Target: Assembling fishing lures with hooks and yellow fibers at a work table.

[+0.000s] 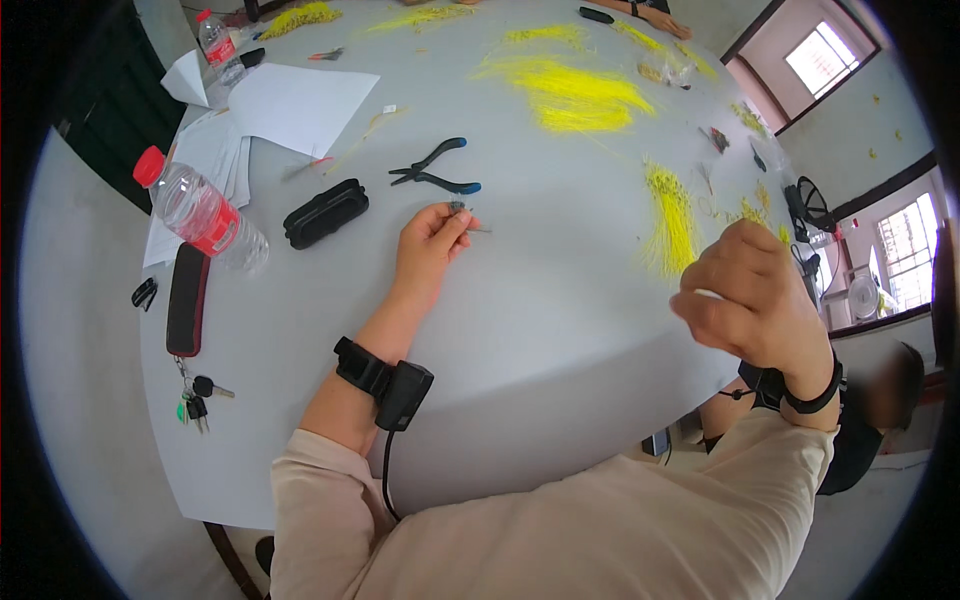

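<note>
My left hand (428, 245) is over the table, thumb and fingertips pinched round a small dark piece (457, 207). A thin greyish pin or wire end (481, 231) sticks out to the right of those fingertips. Raised at the right, my right hand (745, 295) is closed with the fingers curled in; what it holds, if anything, is hidden. Just left of that hand lies a bundle of yellow wires (670, 222). Pliers (432, 172) with black and blue handles lie with their handles apart, just beyond my left hand.
Left of my left hand are a black case (326, 214), a red-capped bottle (205, 215), a dark phone (187, 300) and keys (203, 392). White papers (300, 105) lie behind. More yellow wires (575, 95) spread farther back. Another person's hand (665, 20) rests at the far edge.
</note>
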`<state>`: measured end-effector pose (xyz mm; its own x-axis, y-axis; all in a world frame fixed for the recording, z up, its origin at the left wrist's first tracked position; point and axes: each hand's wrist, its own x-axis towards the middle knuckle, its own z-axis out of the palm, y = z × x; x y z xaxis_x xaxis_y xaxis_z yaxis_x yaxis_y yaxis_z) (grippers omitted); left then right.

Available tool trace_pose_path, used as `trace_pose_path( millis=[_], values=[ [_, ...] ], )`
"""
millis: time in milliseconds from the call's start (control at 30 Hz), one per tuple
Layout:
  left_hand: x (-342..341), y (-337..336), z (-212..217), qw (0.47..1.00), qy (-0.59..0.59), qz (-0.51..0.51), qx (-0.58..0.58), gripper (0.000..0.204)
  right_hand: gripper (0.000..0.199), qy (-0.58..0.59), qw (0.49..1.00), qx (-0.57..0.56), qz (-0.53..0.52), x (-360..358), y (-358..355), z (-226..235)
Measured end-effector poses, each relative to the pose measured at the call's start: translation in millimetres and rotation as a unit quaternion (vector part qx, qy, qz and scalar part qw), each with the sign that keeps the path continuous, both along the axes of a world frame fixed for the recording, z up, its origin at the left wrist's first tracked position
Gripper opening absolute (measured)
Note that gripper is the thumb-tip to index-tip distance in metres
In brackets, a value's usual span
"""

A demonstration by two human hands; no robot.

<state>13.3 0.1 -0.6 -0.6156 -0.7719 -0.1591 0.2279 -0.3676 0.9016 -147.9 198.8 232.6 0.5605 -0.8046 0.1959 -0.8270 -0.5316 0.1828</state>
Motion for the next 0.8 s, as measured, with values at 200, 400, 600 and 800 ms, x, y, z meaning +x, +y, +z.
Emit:
trace_pose_path(
  millis=[200,400,600,800],
  values=[
    [0,-1,-2,1.000,0.020,0.000,-0.009,0.013,0.013,0.068,0.992,0.021,0.101,-10,-38,-56],
    [0,-2,-3,1.000,0.028,-0.004,0.006,0.012,0.008,0.103,0.978,0.046,0.178,-28,-97,-131],
    [0,-2,-4,1.000,0.027,-0.011,0.000,0.011,0.014,0.015,0.999,0.046,0.014,-40,-103,-163],
    [-1,-2,-5,1.000,0.019,-0.015,-0.011,0.011,0.020,-0.317,0.851,0.262,-0.328,-24,-63,-178]
  ],
)
